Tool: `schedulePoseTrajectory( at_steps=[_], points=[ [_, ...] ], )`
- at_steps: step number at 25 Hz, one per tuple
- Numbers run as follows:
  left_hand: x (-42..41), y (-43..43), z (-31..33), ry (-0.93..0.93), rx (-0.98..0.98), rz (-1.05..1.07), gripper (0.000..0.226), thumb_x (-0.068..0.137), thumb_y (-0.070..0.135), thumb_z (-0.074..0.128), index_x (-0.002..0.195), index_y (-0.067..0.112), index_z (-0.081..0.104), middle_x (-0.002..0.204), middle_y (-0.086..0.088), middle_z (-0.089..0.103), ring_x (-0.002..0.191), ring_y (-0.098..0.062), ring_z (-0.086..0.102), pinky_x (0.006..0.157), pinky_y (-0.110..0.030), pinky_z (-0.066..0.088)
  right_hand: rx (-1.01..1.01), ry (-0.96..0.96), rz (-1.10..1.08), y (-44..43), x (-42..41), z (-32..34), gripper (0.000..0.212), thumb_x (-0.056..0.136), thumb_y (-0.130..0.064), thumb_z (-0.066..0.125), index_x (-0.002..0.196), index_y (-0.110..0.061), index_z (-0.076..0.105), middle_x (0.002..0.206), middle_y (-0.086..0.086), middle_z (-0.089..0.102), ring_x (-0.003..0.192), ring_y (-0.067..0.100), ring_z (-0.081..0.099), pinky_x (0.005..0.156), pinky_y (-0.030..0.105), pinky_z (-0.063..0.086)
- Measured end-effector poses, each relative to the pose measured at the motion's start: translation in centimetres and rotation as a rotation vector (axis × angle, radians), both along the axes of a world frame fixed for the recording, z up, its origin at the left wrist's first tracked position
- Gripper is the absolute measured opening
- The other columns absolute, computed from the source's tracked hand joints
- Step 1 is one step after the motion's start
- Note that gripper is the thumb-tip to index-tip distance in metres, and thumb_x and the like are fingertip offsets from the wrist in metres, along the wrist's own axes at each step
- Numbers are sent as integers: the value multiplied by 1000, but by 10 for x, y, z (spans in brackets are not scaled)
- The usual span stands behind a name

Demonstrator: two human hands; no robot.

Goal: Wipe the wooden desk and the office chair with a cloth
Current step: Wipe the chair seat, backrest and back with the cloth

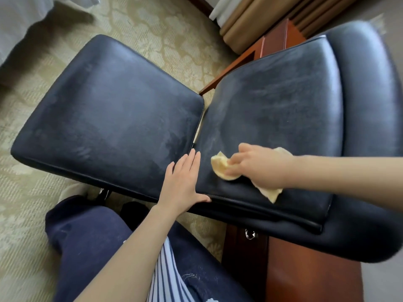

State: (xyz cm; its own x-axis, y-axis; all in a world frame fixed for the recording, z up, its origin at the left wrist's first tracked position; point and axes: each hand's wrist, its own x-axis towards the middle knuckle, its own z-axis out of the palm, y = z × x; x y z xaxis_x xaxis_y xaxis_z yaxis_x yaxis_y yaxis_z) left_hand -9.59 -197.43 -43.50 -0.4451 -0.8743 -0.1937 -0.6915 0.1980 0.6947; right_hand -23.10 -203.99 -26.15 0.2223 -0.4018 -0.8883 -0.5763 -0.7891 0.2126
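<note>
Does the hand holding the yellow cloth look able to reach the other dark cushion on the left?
Probably yes: the right hand with the cloth lies near the seam, and nothing covers the left cushion.

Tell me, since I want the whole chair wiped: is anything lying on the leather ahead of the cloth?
Nothing loose lies on it. The right hand presses the yellow cloth on the backrest cushion. Only the left hand, flat beside the cloth at the cushions' seam, sits between it and the seat cushion.
</note>
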Motion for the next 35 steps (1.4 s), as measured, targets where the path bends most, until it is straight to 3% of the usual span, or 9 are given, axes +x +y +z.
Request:
schedulePoseTrajectory(
  at_steps=[4, 5, 7, 11, 16, 22, 29, 32, 35],
  points=[
    [0, -7, 0, -24, -8, -56, 124, 66, 69, 66, 151, 15, -7, 159, 0, -7, 146, -16, 1, 116, -39, 10, 120, -83, -8, 31, -11, 42, 56, 92, -4, 38, 130, -44, 40, 130, -21, 40, 88, 8, 18, 39, 20, 24],
    [0, -8, 1, -29, -5, -59, 125, 65, 69, 67, 151, 15, -7, 159, 0, -7, 146, -16, 1, 116, -39, 10, 148, -112, -11, 31, -17, 53, 56, 92, -4, 39, 131, -45, 40, 132, -22, 38, 89, 8, 18, 44, 15, 28],
    [-2, -10, 3, -36, 4, -70, 126, 65, 69, 68, 151, 15, -7, 159, -1, -8, 146, -17, 2, 116, -39, 9, 126, -169, -38, 20, -33, 76, 53, 91, -6, 44, 130, -41, 48, 133, -19, 45, 95, 10, 27, 65, 27, 45],
    [-7, -14, 13, -58, 10, -122, 125, 66, 63, 71, 150, 16, -9, 159, -4, -11, 146, -20, 0, 116, -41, 10, -248, -100, -62, -49, -73, 109, 48, 85, -2, 51, 122, -30, 61, 124, -6, 59, 96, 20, 43, 86, 34, 44],
    [-18, -19, 39, -78, 4, -221, 124, 72, 48, 73, 147, 16, -20, 156, -7, -21, 145, -24, -8, 117, -45, 10, -639, 83, -175, -97, -89, 97, 44, 84, 5, 46, 120, -18, 57, 116, 4, 54, 101, 27, 41, 79, 38, 45],
    [-30, -22, 77, 33, -38, -308, 127, 68, 60, 68, 147, 18, -23, 154, 0, -27, 144, -18, -18, 118, -45, 2, -435, 56, -34, -38, -59, 62, 31, 90, -8, 44, 116, -22, 54, 119, 2, 51, 106, 26, 40, 72, 32, 30],
    [-29, -45, 129, 128, -90, -400, 112, 75, 60, 62, 149, 26, -16, 154, 7, -26, 142, -11, -21, 118, -40, -5, -191, -153, -61, 44, -61, 118, 39, 84, -11, 46, 113, -35, 56, 113, -12, 52, 86, 13, 26, 71, 29, 28],
    [-35, -56, 158, 115, -228, -533, 89, 84, 54, 53, 150, 32, -3, 155, 15, -21, 143, -10, -19, 117, -44, -3, -150, -174, -56, 70, -67, 161, 36, 77, -14, 45, 99, -37, 63, 95, -14, 57, 87, 15, 41, 67, 28, 34],
    [-47, -60, 184, 79, -348, -660, 79, 90, 44, 50, 151, 32, 1, 155, 20, -16, 143, -12, -18, 117, -45, -4, -282, -150, -62, 64, -76, 183, 32, 67, -20, 40, 83, -34, 64, 83, -13, 58, 82, 16, 49, 63, 27, 35]
  ],
)
